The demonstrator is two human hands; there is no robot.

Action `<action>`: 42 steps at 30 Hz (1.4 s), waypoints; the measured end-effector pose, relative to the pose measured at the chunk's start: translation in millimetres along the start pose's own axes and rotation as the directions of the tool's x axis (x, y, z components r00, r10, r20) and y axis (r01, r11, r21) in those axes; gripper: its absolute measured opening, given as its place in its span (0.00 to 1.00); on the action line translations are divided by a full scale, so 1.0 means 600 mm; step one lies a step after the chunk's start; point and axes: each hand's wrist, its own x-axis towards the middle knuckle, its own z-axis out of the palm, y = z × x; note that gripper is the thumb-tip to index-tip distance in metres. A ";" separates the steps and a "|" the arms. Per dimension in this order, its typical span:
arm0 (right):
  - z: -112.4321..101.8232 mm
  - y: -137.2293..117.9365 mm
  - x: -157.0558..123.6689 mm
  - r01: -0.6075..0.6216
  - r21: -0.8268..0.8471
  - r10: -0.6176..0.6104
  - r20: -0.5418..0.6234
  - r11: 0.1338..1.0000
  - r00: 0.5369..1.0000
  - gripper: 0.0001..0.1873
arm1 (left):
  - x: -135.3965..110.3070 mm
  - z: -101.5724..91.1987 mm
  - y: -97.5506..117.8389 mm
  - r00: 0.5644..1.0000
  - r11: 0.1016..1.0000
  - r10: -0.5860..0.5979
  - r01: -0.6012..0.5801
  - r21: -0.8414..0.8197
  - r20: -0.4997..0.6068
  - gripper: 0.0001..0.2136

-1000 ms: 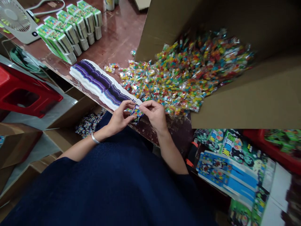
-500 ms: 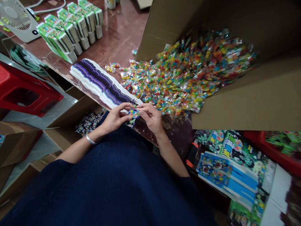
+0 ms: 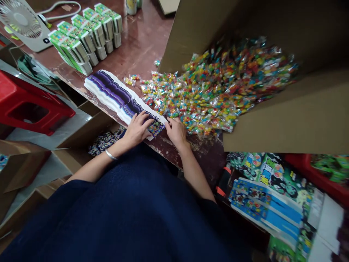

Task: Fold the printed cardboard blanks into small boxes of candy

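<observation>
A long overlapping row of flat printed cartons (image 3: 111,92), purple and white, lies along the table edge. My left hand (image 3: 137,127) rests on the near end of that row with its fingers spread. Just under its fingertips shows the colourful printed face of the front carton (image 3: 156,128). My right hand (image 3: 177,134) is at the right end of the row, thumb and forefinger apart by the white edge. Nothing is visibly held in either hand. Beyond the right hand spreads a heap of small clear candy packets (image 3: 196,94).
A large cardboard box (image 3: 289,127) lies open around the candy heap. Green carton stacks (image 3: 89,32) and a white fan (image 3: 24,25) stand at the back left. Below the table edge, an open box holds small printed packs (image 3: 105,142). A red stool (image 3: 35,105) is left.
Both hands were holding a small printed carton between them; it is out of them now. My left hand has come down onto the row, and my right hand has moved slightly apart from it.
</observation>
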 end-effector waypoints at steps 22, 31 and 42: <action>-0.083 -0.034 -0.077 0.261 0.756 -0.060 -0.283 0.600 0.957 0.12 | 0.040 -0.064 0.070 0.856 -0.107 0.066 0.518 -0.849 0.513 0.22; -0.074 -0.035 -0.095 0.291 0.706 -0.283 -0.134 0.646 0.950 0.16 | 0.032 -0.060 0.073 0.874 -0.071 -0.010 0.484 -0.872 0.486 0.24; -0.034 -0.047 -0.091 0.161 0.824 -0.008 -0.187 0.543 0.982 0.20 | 0.026 -0.040 0.092 0.873 0.036 -0.370 0.356 -0.934 0.319 0.18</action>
